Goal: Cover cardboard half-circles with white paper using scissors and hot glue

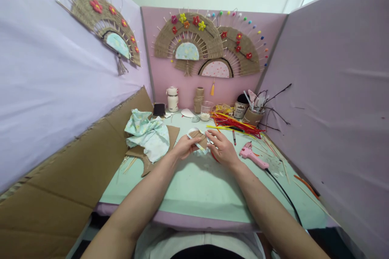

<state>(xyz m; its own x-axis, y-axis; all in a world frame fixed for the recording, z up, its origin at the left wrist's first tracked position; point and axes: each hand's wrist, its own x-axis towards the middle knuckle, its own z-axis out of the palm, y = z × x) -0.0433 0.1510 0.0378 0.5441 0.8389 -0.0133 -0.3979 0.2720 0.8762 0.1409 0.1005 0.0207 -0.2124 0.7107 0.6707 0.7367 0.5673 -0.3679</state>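
Note:
My left hand (186,147) is closed on a small piece of brown cardboard (198,139) at the middle of the table, with the thumb on top. Pale fabric with a light pattern shows along its lower edge, and a whitish strip crosses its face. Curled around the right side of the piece, my right hand (223,148) holds what look like scissors (214,156). A bit of red handle shows under the palm and some metal between the fingers; the rest is hidden.
Crumpled floral cloth (147,131) lies on cut cardboard (148,166) to the left. A pink glue gun (253,156) with a black cord rests at right. Red and yellow pipe cleaners (237,123), a clear cup (206,110), twine (198,99) and a white bottle (172,99) stand behind.

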